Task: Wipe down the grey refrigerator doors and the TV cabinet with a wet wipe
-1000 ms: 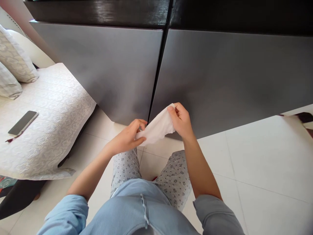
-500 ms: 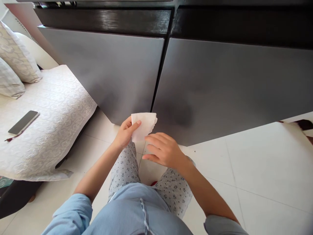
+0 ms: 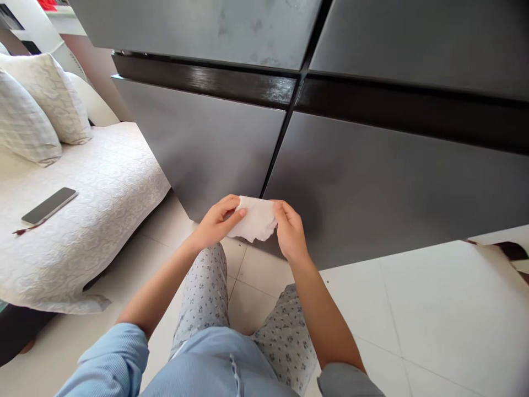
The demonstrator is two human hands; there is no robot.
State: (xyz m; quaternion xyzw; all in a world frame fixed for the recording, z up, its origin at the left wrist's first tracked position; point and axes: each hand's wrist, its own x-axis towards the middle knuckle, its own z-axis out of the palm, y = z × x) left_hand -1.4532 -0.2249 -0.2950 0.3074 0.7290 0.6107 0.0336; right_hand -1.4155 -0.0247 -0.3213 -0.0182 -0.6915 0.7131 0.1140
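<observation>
A folded white cloth is stretched between both hands, its lower edge wavy. My left hand pinches its left side, thumb lying on top. At the cloth's right corner, my right hand grips with thumb and fingers; some fingertips are hidden behind it. Just beyond the hands stands a large grey cabinet or fridge front with dark gaps between its doors. Smudges show on the upper left door.
To the left is a sofa seat with a pale quilted cover, cushions and a phone lying on it. Pale floor tiles lie below. A brown-and-white item is at the far right.
My right hand, which was apart with fingers spread, has taken hold of the cloth's right corner. The cloth is now wider. The view has tilted up, showing more of the upper doors.
</observation>
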